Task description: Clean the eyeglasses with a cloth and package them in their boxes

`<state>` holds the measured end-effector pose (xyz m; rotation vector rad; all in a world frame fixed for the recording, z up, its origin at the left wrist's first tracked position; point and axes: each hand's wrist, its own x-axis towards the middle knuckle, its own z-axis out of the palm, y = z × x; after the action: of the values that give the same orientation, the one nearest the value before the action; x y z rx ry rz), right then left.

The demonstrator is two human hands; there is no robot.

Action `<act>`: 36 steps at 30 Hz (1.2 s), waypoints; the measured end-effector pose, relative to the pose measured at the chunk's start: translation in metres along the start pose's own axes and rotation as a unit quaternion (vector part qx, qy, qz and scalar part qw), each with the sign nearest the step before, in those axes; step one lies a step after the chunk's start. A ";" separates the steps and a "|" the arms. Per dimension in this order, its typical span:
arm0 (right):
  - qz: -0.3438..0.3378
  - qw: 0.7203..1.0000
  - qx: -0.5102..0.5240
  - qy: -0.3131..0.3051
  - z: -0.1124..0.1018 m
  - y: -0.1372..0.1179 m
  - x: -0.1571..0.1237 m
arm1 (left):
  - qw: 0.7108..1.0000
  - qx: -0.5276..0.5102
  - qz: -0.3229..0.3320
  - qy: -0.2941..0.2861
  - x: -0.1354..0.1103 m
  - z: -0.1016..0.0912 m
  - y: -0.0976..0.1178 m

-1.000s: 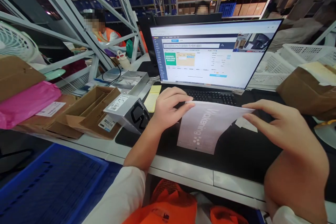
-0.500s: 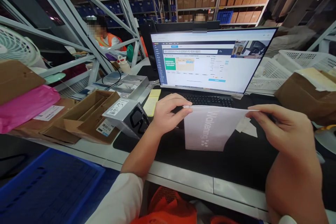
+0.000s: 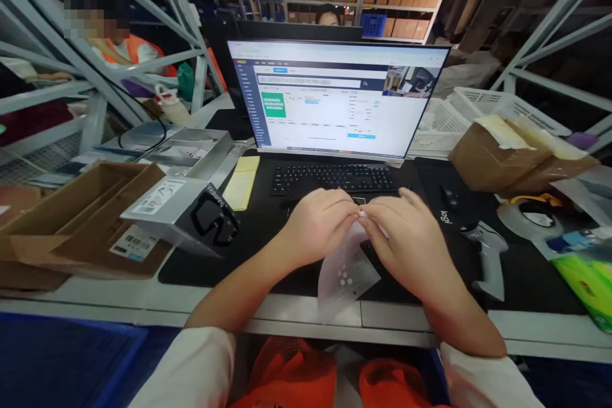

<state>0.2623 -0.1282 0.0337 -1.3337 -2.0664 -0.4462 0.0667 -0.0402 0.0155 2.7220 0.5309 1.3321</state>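
My left hand (image 3: pixel 319 224) and my right hand (image 3: pixel 408 237) meet fingertip to fingertip over the black desk mat (image 3: pixel 268 229), both pinching the top edge of a translucent white plastic bag (image 3: pixel 345 273). The bag hangs below my fingers, bunched narrow, with a printed dot logo showing. It is just in front of the black keyboard (image 3: pixel 335 177). A grey product box with goggles pictured on it (image 3: pixel 184 209) lies to the left of my left hand.
A monitor (image 3: pixel 335 99) stands behind the keyboard. Open cardboard boxes (image 3: pixel 81 217) sit at left, a handheld scanner (image 3: pixel 488 255), tape roll (image 3: pixel 526 217) and brown parcel (image 3: pixel 497 153) at right. White baskets (image 3: pixel 482 108) are behind. Two people sit beyond the shelving.
My hands came together from wide apart, folding the bag's top edge inward so the bag now hangs narrow. The camera has swung to the right.
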 end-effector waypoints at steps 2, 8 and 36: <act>-0.015 0.999 0.016 -0.040 0.008 -0.005 0.003 | 1.000 0.010 0.011 -0.006 -0.001 0.005 0.006; 0.001 0.999 0.031 -0.042 -0.001 0.029 0.005 | 0.994 -0.005 -0.015 0.107 -0.004 -0.011 -0.012; -0.082 0.982 0.164 -0.040 0.023 0.015 0.009 | 0.994 0.112 0.014 0.001 -0.006 -0.013 0.017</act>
<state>0.2664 -0.1022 0.0219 -1.0074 -2.2108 -0.1116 0.0579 -0.0591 0.0230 2.9147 0.6825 1.3578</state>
